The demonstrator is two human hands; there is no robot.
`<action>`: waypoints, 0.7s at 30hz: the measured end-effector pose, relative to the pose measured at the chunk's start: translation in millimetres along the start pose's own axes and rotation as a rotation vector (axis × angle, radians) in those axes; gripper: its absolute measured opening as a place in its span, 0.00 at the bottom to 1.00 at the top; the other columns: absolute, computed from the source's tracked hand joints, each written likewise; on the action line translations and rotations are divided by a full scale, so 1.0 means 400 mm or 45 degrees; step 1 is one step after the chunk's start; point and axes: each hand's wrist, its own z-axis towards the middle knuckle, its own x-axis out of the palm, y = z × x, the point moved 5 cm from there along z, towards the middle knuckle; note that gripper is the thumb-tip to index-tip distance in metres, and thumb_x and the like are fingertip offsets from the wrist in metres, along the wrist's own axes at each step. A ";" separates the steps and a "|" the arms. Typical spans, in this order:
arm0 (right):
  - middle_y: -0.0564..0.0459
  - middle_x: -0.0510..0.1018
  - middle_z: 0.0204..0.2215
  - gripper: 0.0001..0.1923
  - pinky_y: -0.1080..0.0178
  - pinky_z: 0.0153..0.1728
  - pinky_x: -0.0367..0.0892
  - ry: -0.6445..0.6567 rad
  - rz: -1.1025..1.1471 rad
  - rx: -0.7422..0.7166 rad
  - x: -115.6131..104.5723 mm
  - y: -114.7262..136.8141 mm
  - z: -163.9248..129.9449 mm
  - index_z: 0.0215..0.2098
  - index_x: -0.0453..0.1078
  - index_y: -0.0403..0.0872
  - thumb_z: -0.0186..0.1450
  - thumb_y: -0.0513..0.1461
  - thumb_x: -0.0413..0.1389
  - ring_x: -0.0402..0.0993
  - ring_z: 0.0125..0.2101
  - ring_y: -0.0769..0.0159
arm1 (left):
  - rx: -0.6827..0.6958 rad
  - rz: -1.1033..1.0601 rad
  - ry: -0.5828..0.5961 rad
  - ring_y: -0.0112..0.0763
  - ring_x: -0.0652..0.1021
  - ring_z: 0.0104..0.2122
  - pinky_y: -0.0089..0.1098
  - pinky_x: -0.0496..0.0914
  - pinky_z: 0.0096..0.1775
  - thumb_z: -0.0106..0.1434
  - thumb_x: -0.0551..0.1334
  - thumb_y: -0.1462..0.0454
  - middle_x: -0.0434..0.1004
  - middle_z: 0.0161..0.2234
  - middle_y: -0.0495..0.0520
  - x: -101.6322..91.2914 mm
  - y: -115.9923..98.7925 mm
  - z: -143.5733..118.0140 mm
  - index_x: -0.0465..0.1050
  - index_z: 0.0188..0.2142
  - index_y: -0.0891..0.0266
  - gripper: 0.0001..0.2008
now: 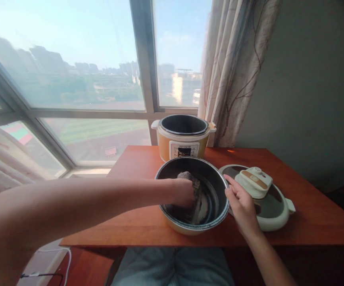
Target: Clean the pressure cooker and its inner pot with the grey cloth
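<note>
A round inner pot (172,225) with a dark inside and a yellowish outside stands near the table's front edge. Inside it, my left hand (185,193) is closed on a grey cloth (186,175), which bunches out past the fingers against the pot's inner wall. My right hand (241,203) grips the pot's rim on the right side, thumb and fingers pinching it. Directly behind the pot stands the yellow and white pressure cooker body (166,145), open at the top, with a control panel on its front.
The cooker's lid (274,220), white-rimmed with a pale handle block, lies to the right, close to my right hand. All of these stand on a reddish wooden table (124,226). A window (100,79) and a curtain (234,71) lie beyond it. White cable (69,258) hangs below left.
</note>
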 end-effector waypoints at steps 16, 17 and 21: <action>0.62 0.56 0.23 0.35 0.65 0.26 0.56 0.009 -0.022 -0.021 0.006 0.008 0.004 0.64 0.63 0.37 0.65 0.48 0.54 0.55 0.24 0.69 | 0.123 0.037 -0.125 0.33 0.80 0.33 0.32 0.70 0.33 0.64 0.62 0.70 0.83 0.42 0.55 0.023 0.107 0.012 0.79 0.44 0.53 0.13; 0.62 0.56 0.23 0.34 0.65 0.26 0.56 0.001 -0.031 -0.024 0.007 0.011 0.003 0.64 0.64 0.37 0.64 0.48 0.54 0.55 0.24 0.69 | 0.052 0.086 -0.092 0.35 0.80 0.31 0.32 0.70 0.32 0.65 0.61 0.70 0.83 0.39 0.57 0.031 0.106 0.007 0.78 0.44 0.56 0.12; 0.61 0.56 0.23 0.31 0.64 0.27 0.56 -0.113 -0.047 -0.034 0.010 0.024 -0.007 0.61 0.68 0.38 0.64 0.46 0.54 0.55 0.24 0.70 | -0.182 0.083 0.143 0.42 0.82 0.30 0.35 0.73 0.33 0.61 0.63 0.70 0.83 0.32 0.63 0.042 0.089 -0.011 0.79 0.39 0.64 0.08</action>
